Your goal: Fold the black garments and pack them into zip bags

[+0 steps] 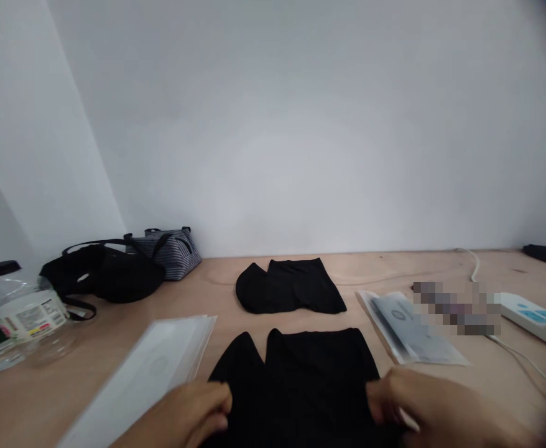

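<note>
A black cloth piece (313,379) with a V-shaped notch in its top edge lies flat on the table in front of me; its lower part runs out of the frame. My left hand (191,407) is closed at its left edge, fingers curled onto the fabric. At the right edge, my right hand (422,401) pinches the cloth between thumb and fingers, somewhat blurred. Just beyond lies a second black cloth piece (289,289) of similar outline, apart from the first. Both hands stay near the bottom of the view.
Clear plastic sleeves (133,373) lie at left, beside a large plastic bottle (25,317). A black bag (105,274) and a striped pouch (175,252) stand behind. At right are a packaged dark item (408,330), a power strip (529,314) and a white cable (527,358).
</note>
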`<state>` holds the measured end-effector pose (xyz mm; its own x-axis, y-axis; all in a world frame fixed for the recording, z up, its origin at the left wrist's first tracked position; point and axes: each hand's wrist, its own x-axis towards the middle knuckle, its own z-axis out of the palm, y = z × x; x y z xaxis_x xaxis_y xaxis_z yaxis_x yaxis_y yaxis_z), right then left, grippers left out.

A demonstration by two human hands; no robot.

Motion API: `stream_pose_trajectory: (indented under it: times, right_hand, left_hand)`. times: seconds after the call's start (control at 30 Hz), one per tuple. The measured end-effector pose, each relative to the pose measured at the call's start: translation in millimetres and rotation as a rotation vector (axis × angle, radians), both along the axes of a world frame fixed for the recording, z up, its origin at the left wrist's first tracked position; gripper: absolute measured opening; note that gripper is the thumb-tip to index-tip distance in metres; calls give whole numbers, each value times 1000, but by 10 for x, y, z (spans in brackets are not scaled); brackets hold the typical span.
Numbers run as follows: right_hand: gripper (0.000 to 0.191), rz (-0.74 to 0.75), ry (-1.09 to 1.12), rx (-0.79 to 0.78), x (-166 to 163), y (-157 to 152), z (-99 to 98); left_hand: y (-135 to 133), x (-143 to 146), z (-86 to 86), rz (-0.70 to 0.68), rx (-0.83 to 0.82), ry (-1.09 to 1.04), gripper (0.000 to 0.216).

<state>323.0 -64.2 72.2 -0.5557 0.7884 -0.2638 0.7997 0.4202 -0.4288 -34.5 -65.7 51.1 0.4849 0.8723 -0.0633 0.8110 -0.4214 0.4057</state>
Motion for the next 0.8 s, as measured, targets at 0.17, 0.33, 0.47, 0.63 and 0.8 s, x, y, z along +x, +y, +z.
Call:
stream_pose_trajectory:
  times: [0.17, 0.33, 0.47, 0.63, 0.8]
  right_hand:
    - [39, -115, -91, 230, 59, 665, 21]
    - [39, -171, -223, 253, -51, 1143, -331]
    - [41, -240, -257, 338, -177, 1140, -492]
    - [28, -223, -76, 485, -552, 835, -434]
    - [55, -45, 157, 371, -991, 502, -623]
  left_hand:
    - [554, 264, 216, 161, 267, 214, 18]
    - [941, 487, -88, 308, 254, 360, 11]
    - [977, 529, -307, 388, 274, 355, 18]
    - [898, 454, -336, 483, 210, 338, 41]
    - [830, 348, -284, 452, -1, 254, 64]
